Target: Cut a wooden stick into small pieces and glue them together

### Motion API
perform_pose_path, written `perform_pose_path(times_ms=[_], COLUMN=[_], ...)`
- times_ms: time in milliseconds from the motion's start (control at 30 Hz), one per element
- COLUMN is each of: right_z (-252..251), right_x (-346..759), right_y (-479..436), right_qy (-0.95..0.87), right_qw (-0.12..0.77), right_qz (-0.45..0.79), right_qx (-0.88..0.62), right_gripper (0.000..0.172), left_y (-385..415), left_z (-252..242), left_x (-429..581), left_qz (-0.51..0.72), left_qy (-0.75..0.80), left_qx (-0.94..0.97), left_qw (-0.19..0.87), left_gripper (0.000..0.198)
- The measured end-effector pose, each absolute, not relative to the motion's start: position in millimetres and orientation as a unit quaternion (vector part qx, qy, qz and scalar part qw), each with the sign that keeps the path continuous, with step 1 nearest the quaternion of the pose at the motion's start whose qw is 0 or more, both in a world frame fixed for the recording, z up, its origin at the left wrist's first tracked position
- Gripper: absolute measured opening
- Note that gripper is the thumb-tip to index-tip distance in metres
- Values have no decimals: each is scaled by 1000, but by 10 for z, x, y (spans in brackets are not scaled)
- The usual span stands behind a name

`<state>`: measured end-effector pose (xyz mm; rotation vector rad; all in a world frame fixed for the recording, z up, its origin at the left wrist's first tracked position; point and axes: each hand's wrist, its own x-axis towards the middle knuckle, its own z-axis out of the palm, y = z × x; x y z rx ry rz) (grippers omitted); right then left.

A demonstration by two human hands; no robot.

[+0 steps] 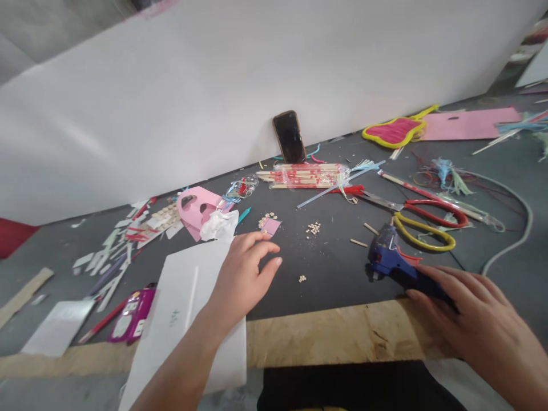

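Note:
My right hand is wrapped round the handle of a dark blue glue gun, which lies on the table with its nozzle pointing away from me. Over the edge of a white foam board hovers my left hand, fingers apart and slightly bent, holding nothing. Just past its fingertips is a small pink paper square with little beige pieces around it. Two small piles of beige pieces, one farther and one nearer, lie between my hands. Scissors with red and yellow handles rest beyond the glue gun.
A phone leans against the white partition, behind a packet of wooden sticks. Pink cut-out card, crumpled tissue and a purple box are leftward. A grey cable curves at right.

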<state>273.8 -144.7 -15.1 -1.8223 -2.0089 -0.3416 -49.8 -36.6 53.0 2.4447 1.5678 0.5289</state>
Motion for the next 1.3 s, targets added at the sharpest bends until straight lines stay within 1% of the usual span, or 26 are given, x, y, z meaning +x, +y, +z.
perform_pose_path(times_ms=[133,300,433,633,833,1000,1200,1300], right_z=[-196,-198,-208,-215,-199,-226,-247,-215], right_x=[2697,2707,2709,2695,2662,2669,2685,2688], right_y=[-1395,-1372,-1395,-1411,-1429,-1423,-1405,-1387], right_qy=[-708,-702,-695,-698,-692,-692,-690,-675], right_qw=[175,151,152,165,164,160,173,177], right_qz=[-137,-106,-91,-60,-79,-97,-78,-73], right_qx=[-671,-688,-697,-694,-698,-697,-699,-712], right_gripper=[42,41,39,41,40,41,41,45], left_y=[-68,190,247,309,355,360,300,149], left_z=[368,90,-9,4,-46,-39,94,174], left_x=[-314,-56,73,98,130,183,79,-52], left_qz=[158,135,131,130,117,120,155,190], left_qy=[493,473,468,486,488,485,501,520], left_qx=[848,864,868,860,861,860,841,812], left_qw=[114,108,107,83,90,101,133,182], left_gripper=[10,7,7,15,11,14,16,16])
